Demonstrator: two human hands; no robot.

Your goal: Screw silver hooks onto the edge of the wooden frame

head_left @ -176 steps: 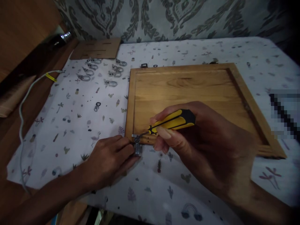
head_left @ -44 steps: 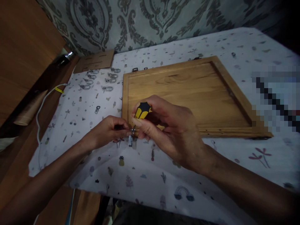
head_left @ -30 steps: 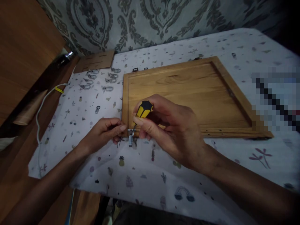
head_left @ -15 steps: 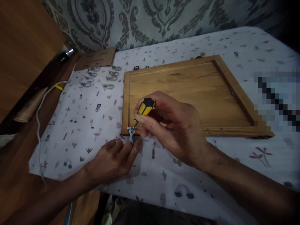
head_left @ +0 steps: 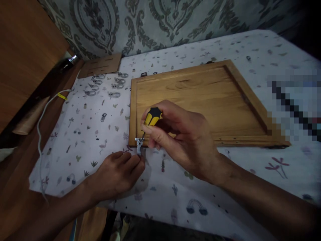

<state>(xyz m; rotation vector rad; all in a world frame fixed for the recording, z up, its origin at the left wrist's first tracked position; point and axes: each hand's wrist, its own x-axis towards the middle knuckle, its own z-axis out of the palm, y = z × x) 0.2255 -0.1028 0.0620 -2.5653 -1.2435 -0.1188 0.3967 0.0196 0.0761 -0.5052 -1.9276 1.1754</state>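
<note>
Pinched between the thumb and fingers of my right hand (head_left: 185, 140) is a short yellow-and-black screwdriver (head_left: 153, 117). The tool leans, and its thin tip points down to a small T-shaped silver metal fitting (head_left: 139, 142). That fitting sits at the near left corner of a framed wooden panel (head_left: 185, 97), its lower end sticking out past the edge. My left hand (head_left: 120, 172) is closed, its fingers curled at this lower end and hiding part of it. Whether a screw is under the tip, I cannot see.
Several similar silver metal fittings (head_left: 117, 83) lie at the back left of the patterned tablecloth (head_left: 100, 134), near a flat cardboard piece (head_left: 100, 65). A single small metal piece (head_left: 103, 117) lies left of the panel. A white cable (head_left: 40, 134) hangs along the left edge.
The whole view has shifted slightly. My left hand has drawn back a little, its index finger now curled in closer to the fitting's end. The screwdriver stays at the fitting.
</note>
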